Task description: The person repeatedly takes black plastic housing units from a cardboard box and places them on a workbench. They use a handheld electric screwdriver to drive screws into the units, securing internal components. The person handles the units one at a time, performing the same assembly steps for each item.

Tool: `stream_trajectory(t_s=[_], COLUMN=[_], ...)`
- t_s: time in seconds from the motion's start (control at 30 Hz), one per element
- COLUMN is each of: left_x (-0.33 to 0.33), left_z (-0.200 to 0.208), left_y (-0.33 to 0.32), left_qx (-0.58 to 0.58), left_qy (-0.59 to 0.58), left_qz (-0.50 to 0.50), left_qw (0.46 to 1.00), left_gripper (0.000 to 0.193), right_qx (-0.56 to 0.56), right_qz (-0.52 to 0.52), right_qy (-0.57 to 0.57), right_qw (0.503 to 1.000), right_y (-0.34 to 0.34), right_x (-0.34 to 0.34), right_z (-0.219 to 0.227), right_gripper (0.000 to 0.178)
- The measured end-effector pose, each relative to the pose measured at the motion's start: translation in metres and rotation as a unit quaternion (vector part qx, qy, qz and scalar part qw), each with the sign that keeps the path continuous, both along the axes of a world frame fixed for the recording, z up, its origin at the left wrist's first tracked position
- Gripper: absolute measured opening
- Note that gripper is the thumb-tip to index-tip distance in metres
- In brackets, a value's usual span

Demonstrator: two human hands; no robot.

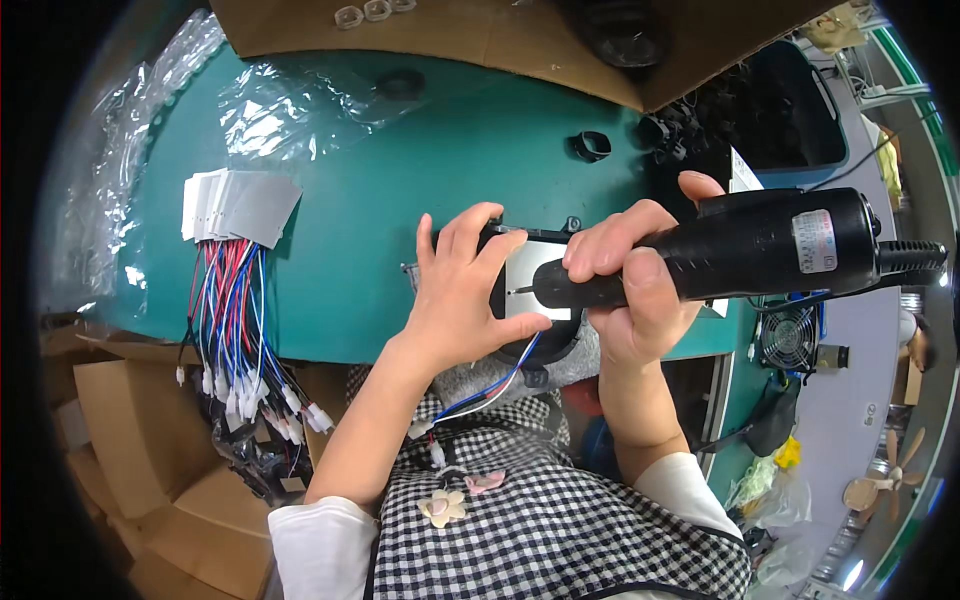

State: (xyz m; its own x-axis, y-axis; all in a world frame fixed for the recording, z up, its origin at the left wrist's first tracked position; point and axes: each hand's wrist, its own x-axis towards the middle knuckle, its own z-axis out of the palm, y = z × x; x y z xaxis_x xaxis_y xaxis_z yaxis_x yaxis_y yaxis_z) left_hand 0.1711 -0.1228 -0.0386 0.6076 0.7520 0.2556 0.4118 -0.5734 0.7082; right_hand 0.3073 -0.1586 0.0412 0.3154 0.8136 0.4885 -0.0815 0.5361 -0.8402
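My right hand [625, 285] grips a black electric screwdriver [760, 255] held sideways, its bit tip touching a small silver plate [540, 275] set in a black fixture at the near edge of the green table [400, 200]. Over the left side of that fixture lies my left hand [460, 290], fingers curled on it and thumb under the plate. Red, blue and white wires [490, 385] hang from the part down over my checked apron.
A stack of silver plates [235, 205] with a bundle of coloured wires [235, 330] hangs over the table's left edge. Clear plastic bags [290, 110], a black ring [590, 147], a cardboard sheet [480, 30], a bin of black parts [770, 110] and a small fan [790, 335] surround the spot.
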Motion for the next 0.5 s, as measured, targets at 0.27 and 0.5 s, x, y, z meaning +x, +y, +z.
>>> stream_trajectory(t_s=[0.27,0.5], left_x=[0.003,0.003], left_z=[-0.007,-0.008], left_y=[0.000,0.000], left_qx=[-0.005,-0.004], left_qy=[-0.015,-0.061], left_qz=[0.012,-0.005], left_qw=[1.000,0.998], left_gripper=[0.076,0.076], right_qx=[-0.022,0.063], right_qz=[0.166,0.297], right_qy=[-0.094,-0.052], right_qw=[0.981,0.951], right_y=[0.015,0.027], right_x=[0.009,0.009], right_z=[-0.010,-0.007], right_gripper=[0.067,0.067])
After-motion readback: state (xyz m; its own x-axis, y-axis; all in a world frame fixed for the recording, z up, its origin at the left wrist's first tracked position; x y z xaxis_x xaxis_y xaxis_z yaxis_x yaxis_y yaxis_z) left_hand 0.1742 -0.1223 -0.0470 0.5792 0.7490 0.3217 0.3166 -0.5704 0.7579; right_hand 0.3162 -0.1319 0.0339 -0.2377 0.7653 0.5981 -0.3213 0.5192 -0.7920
